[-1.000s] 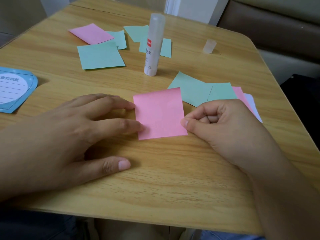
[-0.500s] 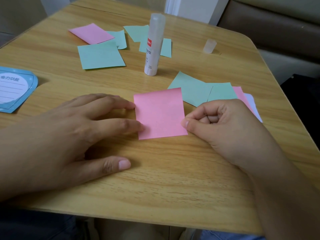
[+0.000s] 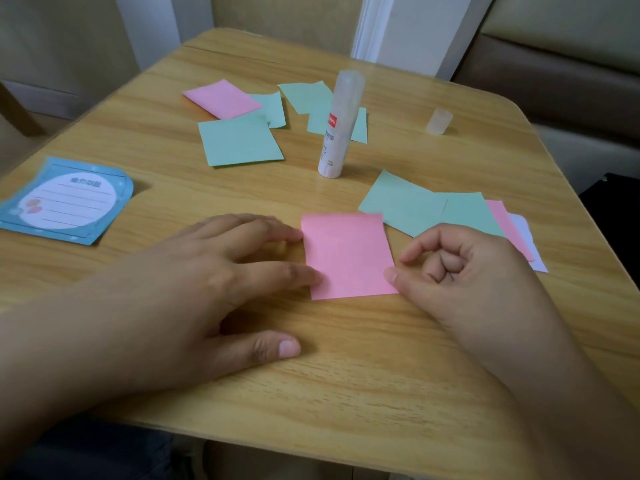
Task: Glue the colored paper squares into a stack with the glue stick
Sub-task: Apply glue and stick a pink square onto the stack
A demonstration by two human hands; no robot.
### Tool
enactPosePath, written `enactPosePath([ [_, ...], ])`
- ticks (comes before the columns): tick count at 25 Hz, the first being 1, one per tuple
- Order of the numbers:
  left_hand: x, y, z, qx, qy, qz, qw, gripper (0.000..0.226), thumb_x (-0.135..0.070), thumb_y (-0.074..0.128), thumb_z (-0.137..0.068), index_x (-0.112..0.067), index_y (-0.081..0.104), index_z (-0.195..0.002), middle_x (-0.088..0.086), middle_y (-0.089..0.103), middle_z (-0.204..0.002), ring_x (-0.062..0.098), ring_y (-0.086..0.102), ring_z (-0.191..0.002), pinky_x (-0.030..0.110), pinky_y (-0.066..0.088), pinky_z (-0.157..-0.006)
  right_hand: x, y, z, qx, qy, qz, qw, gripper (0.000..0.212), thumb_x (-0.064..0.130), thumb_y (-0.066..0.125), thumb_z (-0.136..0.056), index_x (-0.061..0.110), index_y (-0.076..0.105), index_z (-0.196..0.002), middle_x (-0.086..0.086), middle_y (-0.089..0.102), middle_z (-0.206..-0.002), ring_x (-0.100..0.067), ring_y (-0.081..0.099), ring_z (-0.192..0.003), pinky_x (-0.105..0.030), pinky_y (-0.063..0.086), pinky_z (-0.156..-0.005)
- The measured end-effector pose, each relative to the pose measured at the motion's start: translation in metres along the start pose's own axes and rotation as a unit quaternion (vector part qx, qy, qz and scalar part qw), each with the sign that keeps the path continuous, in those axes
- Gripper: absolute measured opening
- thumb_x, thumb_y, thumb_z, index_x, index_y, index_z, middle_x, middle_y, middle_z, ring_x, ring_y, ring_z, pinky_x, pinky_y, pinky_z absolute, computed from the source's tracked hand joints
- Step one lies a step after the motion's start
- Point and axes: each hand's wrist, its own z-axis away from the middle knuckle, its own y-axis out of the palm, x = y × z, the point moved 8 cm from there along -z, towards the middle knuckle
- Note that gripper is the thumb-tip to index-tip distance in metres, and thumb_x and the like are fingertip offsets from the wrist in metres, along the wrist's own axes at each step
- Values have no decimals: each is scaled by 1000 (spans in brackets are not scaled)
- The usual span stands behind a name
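1. Two hands are flanking the pink square [image 3: 348, 254], which is lying flat on the wooden table [image 3: 346, 393] near its middle.
2. At nine o'clock of the square, the left hand [image 3: 194, 289] is lying palm down, fingers straight and spread, two fingertips touching the square's left edge, thumb resting on the wood.
3. At three o'clock, the right hand [image 3: 460, 275] is sitting loosely curled, gripping nothing, its thumb tip touching the square's lower right corner.
4. At twelve o'clock, the glue stick [image 3: 339, 126] is standing upright, uncapped; its cap [image 3: 439, 121] is lying toward one o'clock.
5. Green squares [image 3: 240, 142] are lying scattered beyond; a blue notepad [image 3: 65, 200] is sitting at ten o'clock.
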Motion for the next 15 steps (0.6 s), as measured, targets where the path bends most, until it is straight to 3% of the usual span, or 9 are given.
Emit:
enactPosePath([
  [2, 0, -3, 2, -23, 3, -14, 1000, 66, -74, 44, -77, -41, 48, -134, -14, 39, -142, 10, 39, -131, 42, 41, -103, 10, -2, 1, -9, -47, 50, 998, 16, 15, 79, -72, 25, 67, -74, 10, 49, -55, -2, 43, -49, -8, 35, -54],
  [4, -5, -15, 3, -58, 23, -41, 997, 62, -67, 46, -76, -31, 61, -124, -5, 55, -128, 18, 55, -117, 43, 49, -93, 32, 6, 4, 10, -135, 161, 978, 17, 12, 72, -77, 25, 73, -88, 14, 58, -78, 4, 50, -71, -3, 35, -71],
  [7, -11, -26, 5, -81, 42, -39, 995, 57, -68, 41, -80, -33, 61, -120, -2, 59, -119, 18, 60, -107, 40, 50, -90, 50, 36, 4, 89, -215, 259, 938, 42, 7, 50, -75, 22, 71, -108, 12, 64, -112, -3, 45, -100, -1, 22, -94],
  [11, -8, -26, 8, -69, 49, -33, 996, 53, -73, 35, -85, -43, 52, -126, -6, 50, -120, 13, 53, -111, 31, 36, -99, 60, 58, 0, 176, -225, 269, 920, 61, 5, 39, -82, 34, 48, -134, 26, 42, -137, 3, 27, -120, 6, 5, -95],
  [15, -7, -25, 5, -56, 45, -37, 997, 51, -74, 36, -84, -46, 52, -123, -6, 50, -125, 12, 49, -116, 32, 33, -101, 60, 59, -2, 186, -225, 258, 921, 67, 6, 34, -78, 38, 44, -136, 30, 38, -138, 9, 24, -119, 6, 7, -96],
])
